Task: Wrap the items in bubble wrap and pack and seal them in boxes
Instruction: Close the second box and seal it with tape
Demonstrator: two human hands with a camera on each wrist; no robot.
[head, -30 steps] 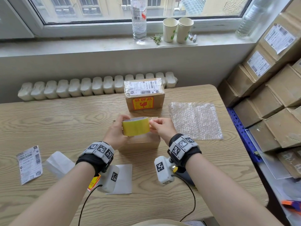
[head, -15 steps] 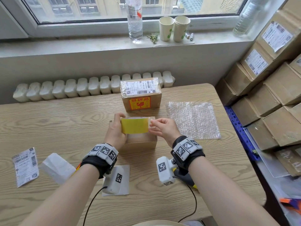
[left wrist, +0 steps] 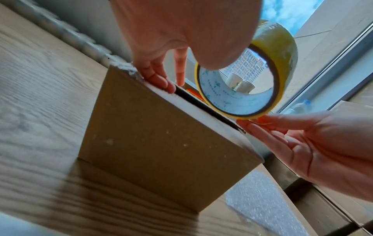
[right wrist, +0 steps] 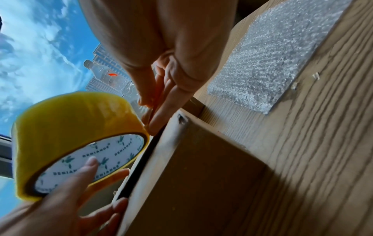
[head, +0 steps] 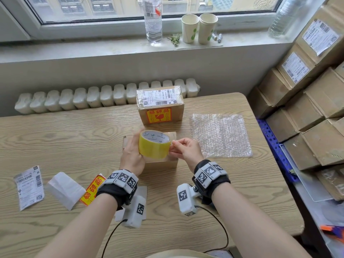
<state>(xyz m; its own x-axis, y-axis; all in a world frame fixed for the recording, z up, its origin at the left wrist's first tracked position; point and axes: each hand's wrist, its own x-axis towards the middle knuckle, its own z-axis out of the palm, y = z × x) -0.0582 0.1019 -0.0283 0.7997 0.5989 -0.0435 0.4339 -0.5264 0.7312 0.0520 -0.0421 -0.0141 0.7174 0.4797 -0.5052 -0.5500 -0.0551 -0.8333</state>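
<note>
Head view, sealing step. A small cardboard box (head: 160, 162) sits at the desk's (head: 55, 131) centre, its flaps closed but still showing a dark seam in the wrist views. The left hand (head: 131, 155) grips a yellow tape roll (head: 154, 145) just above the box, one finger inside the core. The right hand (head: 186, 150), at the roll's 3 o'clock, pinches what is probably the tape's free end; the end itself is too thin to make out. To do this well, draw the tape out taut, anchor it over one box edge, and run it along the seam while the flaps are pressed flat. A sealed, labelled box (head: 160, 107) stands at 12 o'clock; a bubble wrap sheet (head: 220, 135) lies at 3 o'clock.
</note>
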